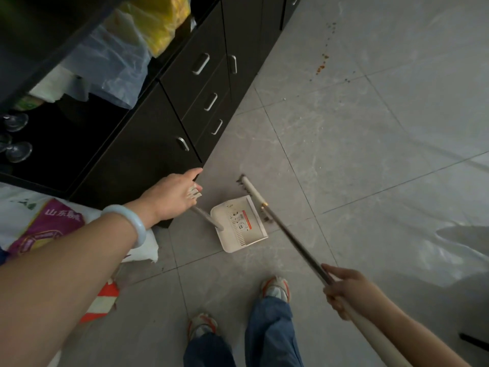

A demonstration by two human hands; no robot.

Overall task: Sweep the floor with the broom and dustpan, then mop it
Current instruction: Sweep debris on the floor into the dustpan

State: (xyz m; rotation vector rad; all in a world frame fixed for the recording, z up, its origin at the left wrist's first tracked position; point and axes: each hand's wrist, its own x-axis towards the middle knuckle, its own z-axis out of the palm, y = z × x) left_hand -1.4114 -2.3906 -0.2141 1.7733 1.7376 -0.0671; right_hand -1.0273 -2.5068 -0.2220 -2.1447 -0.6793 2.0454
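A white dustpan (244, 223) rests on the grey tiled floor (370, 154) in front of my feet. My left hand (173, 196) grips the top of its long upright handle (207, 217). The broom head (252, 193), white with dark bristles, lies along the dustpan's right edge. Its long handle (296, 243) runs down to the right into my right hand (346, 288), which is closed around it. Orange-brown crumbs (321, 64) are scattered on the floor far ahead.
Dark cabinets with metal handles (201, 83) line the left side. A printed sack (50, 223) and an orange-and-white item (102, 303) sit at the lower left. Plastic bags (119, 64) lie on the counter above. My shoes (275, 287) stand below the dustpan.
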